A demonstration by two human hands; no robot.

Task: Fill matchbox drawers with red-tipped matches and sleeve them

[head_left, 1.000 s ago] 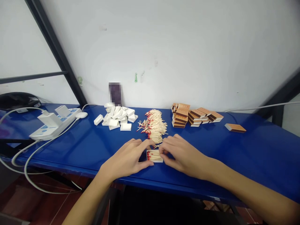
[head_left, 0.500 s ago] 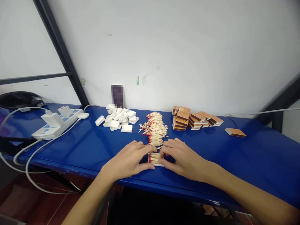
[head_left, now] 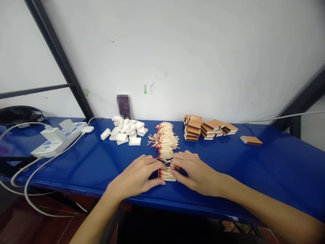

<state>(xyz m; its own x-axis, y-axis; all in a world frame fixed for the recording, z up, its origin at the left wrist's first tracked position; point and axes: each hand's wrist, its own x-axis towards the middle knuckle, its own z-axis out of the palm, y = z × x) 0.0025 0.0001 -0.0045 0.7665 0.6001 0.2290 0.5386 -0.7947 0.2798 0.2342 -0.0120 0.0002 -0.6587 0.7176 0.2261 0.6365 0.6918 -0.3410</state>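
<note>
A small white matchbox tray filled with red-tipped matches lies near the front edge of the blue table. My left hand curls round the tray's left end, thumb and fingers touching it. My right hand closes over its right end, fingertips pressed on the matches. Just behind both hands lies a loose pile of matches.
A heap of empty white trays sits back left of the matches. Stacks of orange matchbox sleeves and one single sleeve lie back right. A white power strip with plugs and cables is at far left.
Both hands have drawn closer together over the tray, covering more of it. The view shifted slightly; nothing else on the table moved.
</note>
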